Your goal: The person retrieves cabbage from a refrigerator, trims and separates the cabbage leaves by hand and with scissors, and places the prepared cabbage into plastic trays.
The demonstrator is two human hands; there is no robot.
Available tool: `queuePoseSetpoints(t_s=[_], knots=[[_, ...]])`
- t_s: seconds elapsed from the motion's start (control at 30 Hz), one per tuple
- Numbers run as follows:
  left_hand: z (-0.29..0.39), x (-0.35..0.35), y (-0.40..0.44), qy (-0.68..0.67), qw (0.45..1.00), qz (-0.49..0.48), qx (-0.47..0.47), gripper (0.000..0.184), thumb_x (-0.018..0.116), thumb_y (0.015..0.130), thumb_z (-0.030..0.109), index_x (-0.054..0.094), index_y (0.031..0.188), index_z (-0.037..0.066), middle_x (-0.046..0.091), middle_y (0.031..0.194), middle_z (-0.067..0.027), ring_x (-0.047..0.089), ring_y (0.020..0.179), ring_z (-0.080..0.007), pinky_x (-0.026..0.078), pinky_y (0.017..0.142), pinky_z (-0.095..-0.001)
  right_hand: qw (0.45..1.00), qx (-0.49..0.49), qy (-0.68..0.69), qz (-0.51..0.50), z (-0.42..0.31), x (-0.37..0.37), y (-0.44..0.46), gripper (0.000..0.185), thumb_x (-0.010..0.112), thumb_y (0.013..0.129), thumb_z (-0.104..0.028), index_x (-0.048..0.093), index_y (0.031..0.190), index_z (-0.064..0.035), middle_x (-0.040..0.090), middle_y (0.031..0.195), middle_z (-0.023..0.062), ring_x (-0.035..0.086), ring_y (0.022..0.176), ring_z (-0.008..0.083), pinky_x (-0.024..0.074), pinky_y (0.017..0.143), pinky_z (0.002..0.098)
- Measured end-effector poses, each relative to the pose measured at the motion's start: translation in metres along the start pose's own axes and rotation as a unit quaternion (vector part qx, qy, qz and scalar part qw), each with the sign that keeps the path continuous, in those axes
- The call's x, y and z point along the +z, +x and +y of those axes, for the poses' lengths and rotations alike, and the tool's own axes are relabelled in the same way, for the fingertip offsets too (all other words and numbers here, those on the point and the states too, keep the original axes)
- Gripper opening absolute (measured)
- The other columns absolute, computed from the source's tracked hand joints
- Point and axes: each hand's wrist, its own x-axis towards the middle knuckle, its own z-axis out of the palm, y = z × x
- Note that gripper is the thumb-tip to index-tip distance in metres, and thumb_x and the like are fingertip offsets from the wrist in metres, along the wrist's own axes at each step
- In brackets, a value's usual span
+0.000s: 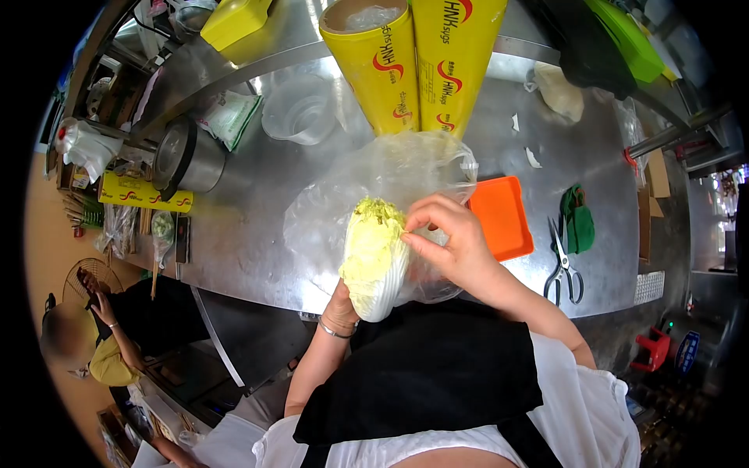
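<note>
The right hand [450,240] has thumb and forefinger drawn together at the cabbage's [377,261] three-o'clock edge, pinching a leaf there, with the other fingers loosely curled. The left hand [341,306] grips the cabbage from its seven-o'clock side; most of its fingers are hidden, so how far they curl cannot be told. The cabbage is held tilted over the desk [253,203], its yellow leafy end towards twelve.

Taking the cabbage as centre, a clear bag [328,199] spreads behind it, from ten to one o'clock. An orange tray [501,220] sits near two, with scissors [563,273] farther out at three beside a green bundle [577,222]. Two yellow rolls [452,74] stand towards twelve, a clear tub [300,113] at eleven and a pot [204,160] at ten.
</note>
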Motion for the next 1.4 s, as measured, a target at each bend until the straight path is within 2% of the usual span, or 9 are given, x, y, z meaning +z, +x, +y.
queuePoseSetpoints(t_s=[0.07,0.17,0.3,0.37,0.63,0.73,1.13,1.33,1.4], knots=[[0.001,0.007,0.001,0.014,0.999,0.033,0.026,0.108,0.076,0.058,0.063,0.032,0.140,0.008,0.053,0.125,-0.0123,0.060,0.103,-0.0261,0.055,0.083,-0.0392,1.000,-0.004,0.024,-0.004,0.003,0.000,0.002,0.014,0.069,0.077,-0.008,0.059,0.086,-0.0043,0.061,0.087,0.0068,0.060,0.079,0.0220,0.0473,0.071,0.0323],[0.000,0.003,0.002,0.004,0.999,0.052,0.013,0.105,0.074,0.061,0.063,0.033,0.140,0.007,0.051,0.128,-0.0128,0.060,0.104,-0.0267,0.056,0.081,-0.0399,0.998,-0.002,0.044,-0.038,0.007,-0.004,0.003,0.013,0.068,0.077,-0.007,0.059,0.087,-0.0043,0.062,0.088,0.0054,0.060,0.086,0.0199,0.0465,0.076,0.0312],[0.003,-0.010,-0.001,0.010,0.999,0.040,-0.028,0.103,0.073,0.063,0.062,0.033,0.140,0.006,0.048,0.132,-0.0134,0.056,0.112,-0.0269,0.053,0.088,-0.0403,0.986,0.090,0.129,-0.061,0.007,-0.010,0.008,0.019,0.072,0.075,-0.009,0.060,0.089,-0.0036,0.062,0.087,0.0036,0.060,0.088,0.0171,0.0456,0.079,0.0308],[0.005,-0.012,0.002,-0.012,0.998,-0.021,-0.049,0.105,0.075,0.066,0.055,0.027,0.142,0.001,0.043,0.138,-0.0146,0.047,0.124,-0.0244,0.038,0.104,-0.0359,0.985,0.101,0.094,-0.105,0.006,-0.019,0.015,0.023,0.073,0.074,-0.011,0.060,0.091,-0.0031,0.062,0.085,0.0043,0.059,0.085,0.0173,0.0452,0.077,0.0310],[-0.004,-0.026,0.003,0.061,0.997,-0.012,-0.041,0.104,0.077,0.067,0.051,0.026,0.142,-0.001,0.044,0.137,-0.0143,0.047,0.124,-0.0231,0.039,0.103,-0.0351,0.958,0.164,-0.005,-0.235,0.015,-0.028,0.017,0.022,0.075,0.071,-0.014,0.060,0.082,-0.0004,0.060,0.079,0.0078,0.057,0.081,0.0193,0.0434,0.074,0.0301],[-0.006,-0.029,0.003,0.067,0.997,0.004,-0.045,0.104,0.076,0.067,0.050,0.026,0.142,-0.001,0.044,0.137,-0.0143,0.047,0.124,-0.0231,0.039,0.103,-0.0350,0.980,0.072,-0.033,-0.185,0.022,-0.026,0.012,0.018,0.073,0.073,-0.012,0.060,0.077,-0.0003,0.061,0.081,0.0087,0.058,0.082,0.0212,0.0438,0.074,0.0304],[0.003,-0.020,0.004,0.100,0.994,-0.008,-0.046,0.105,0.078,0.065,0.048,0.026,0.141,-0.001,0.043,0.137,-0.0145,0.045,0.125,-0.0231,0.038,0.104,-0.0351,0.963,0.127,0.036,-0.234,0.016,-0.031,0.012,0.028,0.074,0.072,-0.014,0.062,0.092,0.0018,0.065,0.084,0.0116,0.061,0.074,0.0196,0.0464,0.069,0.0304],[-0.002,-0.021,0.003,0.081,0.994,-0.013,-0.071,0.105,0.078,0.066,0.049,0.024,0.142,-0.002,0.042,0.138,-0.0139,0.045,0.125,-0.0219,0.038,0.103,-0.0343,0.943,0.139,0.093,-0.287,0.025,-0.025,0.008,0.032,0.075,0.069,-0.011,0.062,0.095,0.0022,0.062,0.085,0.0110,0.060,0.079,0.0198,0.0462,0.072,0.0302],[-0.001,-0.021,0.006,0.089,0.992,-0.019,-0.085,0.106,0.077,0.066,0.050,0.023,0.142,-0.002,0.042,0.138,-0.0136,0.045,0.125,-0.0213,0.038,0.103,-0.0338,0.934,0.129,0.117,-0.312,0.026,-0.024,0.007,0.032,0.076,0.072,-0.013,0.063,0.097,0.0017,0.061,0.099,0.0083,0.056,0.095,0.0186,0.0431,0.086,0.0301]])
